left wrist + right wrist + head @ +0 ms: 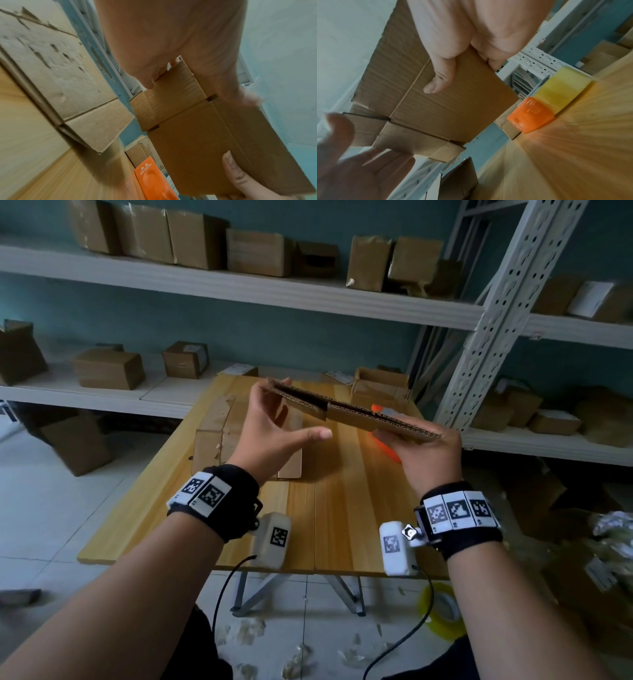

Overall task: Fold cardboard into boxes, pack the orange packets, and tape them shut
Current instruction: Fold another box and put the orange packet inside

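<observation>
Flat cardboard (pixel 356 410) held in the air above the tabletop (pixel 329 508), edge-on to the head view, long axis running from far left down to near right. Right hand (pixel 426 455) clamped on the near-right end, thumb (pixel 439 79) flat on one face and remaining fingers wrapped behind. Left hand (pixel 274 422) at the far-left end, fingers spread and relaxed: fingertips touching the corner flaps, thumb (pixel 317 434) pointing toward the right hand, nothing pinched. Judged the nearer hand for opening the blank, since the free flap end lies right at the left fingers. Next move likely a push of the two ends toward each other along that long axis to pop the sleeve square. Orange packet (pixel 152 178) lying on the tabletop below the cardboard, beside a yellow tape roll (pixel 563 86). Worn box (pixel 219 436) resting on the tabletop under the left hand.
</observation>
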Demonstrator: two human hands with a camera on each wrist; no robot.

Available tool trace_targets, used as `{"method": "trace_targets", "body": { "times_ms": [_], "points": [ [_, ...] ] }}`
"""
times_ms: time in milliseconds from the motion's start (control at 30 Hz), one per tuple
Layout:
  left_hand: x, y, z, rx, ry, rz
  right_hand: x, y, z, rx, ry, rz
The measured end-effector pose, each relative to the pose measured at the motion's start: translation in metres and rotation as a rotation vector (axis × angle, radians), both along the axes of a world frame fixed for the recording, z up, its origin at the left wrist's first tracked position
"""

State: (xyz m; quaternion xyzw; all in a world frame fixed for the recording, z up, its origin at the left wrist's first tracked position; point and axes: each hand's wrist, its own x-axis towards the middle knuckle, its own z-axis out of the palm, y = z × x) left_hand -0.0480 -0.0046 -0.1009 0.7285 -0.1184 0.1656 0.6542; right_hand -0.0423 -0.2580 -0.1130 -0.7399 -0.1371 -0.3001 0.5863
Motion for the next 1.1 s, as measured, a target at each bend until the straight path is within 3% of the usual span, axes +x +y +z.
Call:
{"method": "trace_targets", "body": {
  "times_ms": [267,1100],
  "points": [
    [0.011,-0.008,-0.016,0.033,0.050,0.069,-0.006,0.009,-0.002,-0.008,0.091,-0.010],
    [0.007,-0.002,-0.018,0.059,0.029,0.092,-0.008,0.016,0.000,-0.114,0.008,-0.074]
  ]
}}
